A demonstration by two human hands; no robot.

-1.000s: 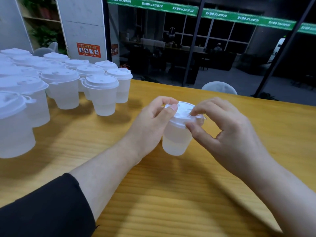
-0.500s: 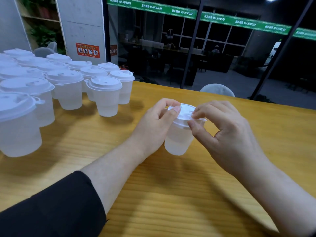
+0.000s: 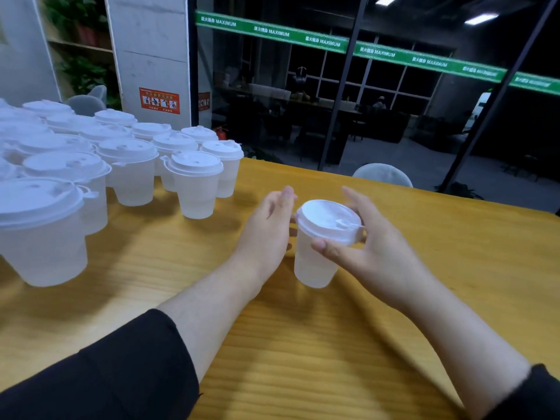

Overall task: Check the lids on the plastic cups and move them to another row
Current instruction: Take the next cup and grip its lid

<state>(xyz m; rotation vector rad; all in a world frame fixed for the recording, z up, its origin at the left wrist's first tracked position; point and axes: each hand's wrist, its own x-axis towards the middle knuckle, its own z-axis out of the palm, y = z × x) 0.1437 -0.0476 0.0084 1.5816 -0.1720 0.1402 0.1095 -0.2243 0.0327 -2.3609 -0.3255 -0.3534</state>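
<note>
A translucent plastic cup with a white lid stands tilted slightly on the wooden table, in the middle of the head view. My right hand holds it just under the lid rim, thumb across the front and fingers round the far side. My left hand is on the cup's left, its fingers straightened and raised beside the lid; whether it still touches the cup wall I cannot tell. The lid's small sip tab points toward my right hand.
Several lidded plastic cups stand in rows on the left part of the table, the nearest large one at the left edge. A grey chair back rises beyond the far table edge, with a glass wall behind.
My left fingers have lifted off the lid and straightened. My right hand has gone from pinching the lid's edge to holding the cup under the rim.
</note>
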